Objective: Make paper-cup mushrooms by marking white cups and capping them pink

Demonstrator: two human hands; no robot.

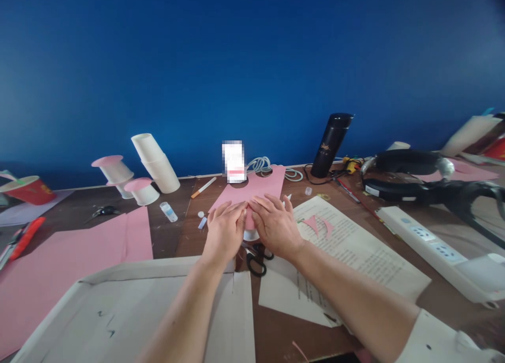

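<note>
Both of my hands lie side by side on a pink sheet (262, 181) in the middle of the table, palms down. My left hand (226, 229) rests on its near left part with fingers stretched out. Beside it, my right hand (275, 222) lies flat, its fingers also extended, and the two hands meet near the thumbs. Under the sheet, between my wrists, the rim of a white paper cup (251, 235) shows. Black-handled scissors (256, 265) lie just in front of the cup, their blades partly hidden.
White cups (161, 171), pink-topped cups (142, 191) and a pink sheet (98, 239) are at left. A white box lid (150, 310) is in front. Rightward are printed paper (355, 247), a black bottle (331, 144), a power strip (430, 247) and a black headset (406, 176).
</note>
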